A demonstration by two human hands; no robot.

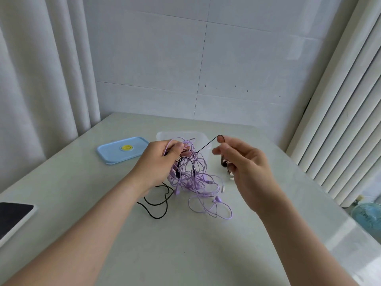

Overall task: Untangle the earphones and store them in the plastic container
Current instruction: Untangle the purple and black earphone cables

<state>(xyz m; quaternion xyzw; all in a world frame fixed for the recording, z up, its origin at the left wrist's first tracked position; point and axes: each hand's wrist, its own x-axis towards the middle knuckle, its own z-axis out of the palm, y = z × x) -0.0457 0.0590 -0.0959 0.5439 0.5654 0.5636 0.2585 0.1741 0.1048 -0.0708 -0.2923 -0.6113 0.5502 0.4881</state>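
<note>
A pale glossy table (206, 248) filled the near part of the scene. A light blue lid (112, 154) with a round yellow sticker (126, 147) in its middle lay flat on the far left of the table. A dark-screened tablet (12, 215) with a white border sat at the near left edge. White curtains (41, 79) hung at the left and a tiled wall (154, 58) stood at the far side. At the right were a ribbed white radiator (340, 120) and, nearer and lower, a pale blue fan (369, 217).

1. Two hands are showing: the left hand (162, 159) and the right hand (245, 162).
2. One black earphone cable (207, 144) is showing.
3. The purple earphones (198, 178) are tangling too thickly to count.
4. One clear plastic container (203, 139), one blue lid (115, 151), one tablet (12, 215) and one fan (369, 217) are showing.
</note>
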